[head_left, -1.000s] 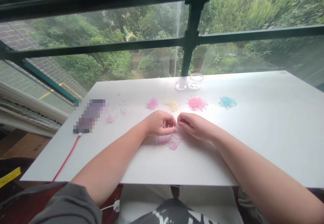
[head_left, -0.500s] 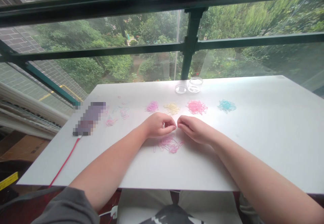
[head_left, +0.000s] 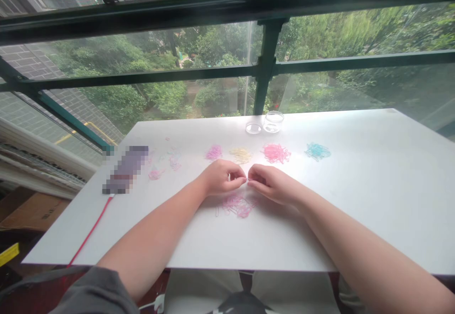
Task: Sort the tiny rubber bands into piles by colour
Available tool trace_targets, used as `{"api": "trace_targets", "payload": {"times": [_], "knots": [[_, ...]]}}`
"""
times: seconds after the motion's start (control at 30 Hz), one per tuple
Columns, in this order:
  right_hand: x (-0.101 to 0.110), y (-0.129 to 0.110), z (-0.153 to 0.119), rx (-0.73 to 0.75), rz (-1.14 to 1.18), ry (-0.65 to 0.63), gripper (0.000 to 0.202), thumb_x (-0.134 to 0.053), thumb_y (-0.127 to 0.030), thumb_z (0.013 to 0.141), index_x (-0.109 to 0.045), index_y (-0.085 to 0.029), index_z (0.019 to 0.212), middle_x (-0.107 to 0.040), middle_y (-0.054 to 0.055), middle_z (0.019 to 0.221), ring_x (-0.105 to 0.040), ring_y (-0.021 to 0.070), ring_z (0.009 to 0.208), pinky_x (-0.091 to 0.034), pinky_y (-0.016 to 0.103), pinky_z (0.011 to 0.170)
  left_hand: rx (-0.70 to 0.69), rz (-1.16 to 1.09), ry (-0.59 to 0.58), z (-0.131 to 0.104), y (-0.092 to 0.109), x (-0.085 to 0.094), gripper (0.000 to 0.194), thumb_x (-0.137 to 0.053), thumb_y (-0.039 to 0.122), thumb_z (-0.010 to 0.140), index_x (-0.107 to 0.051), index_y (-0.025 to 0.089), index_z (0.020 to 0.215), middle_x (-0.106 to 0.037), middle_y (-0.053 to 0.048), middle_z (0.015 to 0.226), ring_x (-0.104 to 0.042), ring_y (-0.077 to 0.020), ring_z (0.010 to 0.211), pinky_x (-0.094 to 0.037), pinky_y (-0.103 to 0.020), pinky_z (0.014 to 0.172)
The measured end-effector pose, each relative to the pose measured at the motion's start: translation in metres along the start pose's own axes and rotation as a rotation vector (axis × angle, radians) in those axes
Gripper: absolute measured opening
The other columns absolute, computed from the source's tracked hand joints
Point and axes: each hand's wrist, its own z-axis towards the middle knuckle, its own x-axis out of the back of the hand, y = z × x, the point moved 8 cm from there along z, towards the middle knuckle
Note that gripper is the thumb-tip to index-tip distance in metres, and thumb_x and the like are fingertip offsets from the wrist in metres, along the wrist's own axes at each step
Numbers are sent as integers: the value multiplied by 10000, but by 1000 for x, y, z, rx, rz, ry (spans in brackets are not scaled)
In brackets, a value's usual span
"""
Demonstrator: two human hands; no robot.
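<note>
My left hand (head_left: 224, 176) is closed in a pinch, thumb against forefinger. Facing it, my right hand (head_left: 272, 182) pinches as well, and the fingertips of both almost meet. Whatever lies between them is too small to make out. Just below the hands, a loose pile of pale pink loops (head_left: 236, 205), which look like small rubber bands, lies on the white table (head_left: 199, 247). Beyond the hands are separate piles: purple bands (head_left: 213, 152), yellow bands (head_left: 241, 155), bright pink bands (head_left: 276, 153) and blue bands (head_left: 317, 150).
A clear round container (head_left: 273, 122) stands at the table's back edge beside its clear lid (head_left: 253, 128). On the left lie scattered mixed bands (head_left: 173, 161) and a pixelated dark object (head_left: 126, 169) with a red cable (head_left: 90, 231). Windows rise behind the table.
The view has tilted slightly, so the table sits a little lower. My right thumb and forefinger have parted slightly behind the tips; both hands stay pinched together in the same place.
</note>
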Motion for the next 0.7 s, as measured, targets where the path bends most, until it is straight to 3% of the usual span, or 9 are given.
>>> {"api": "trace_targets", "payload": {"times": [0.33,0.7], "knots": [[3,-1,1,40,52,82,109,-416,-127,792,-504,-190,777,-548,-12,705,-474,113,642,-370,234,606,5,-18,12,0,-1,0,117,-557,200,738,-654,150,696,-646,-4,611,-538,-85,543,-420,-197,569],[18,5,2,4,141,206,87,-424,-155,774,-479,-192,718,-492,-20,646,-432,115,604,-345,238,574,42,-49,81,-1,-4,9,98,-539,158,708,-573,144,617,-574,8,565,-493,-79,534,-394,-193,523]]}}
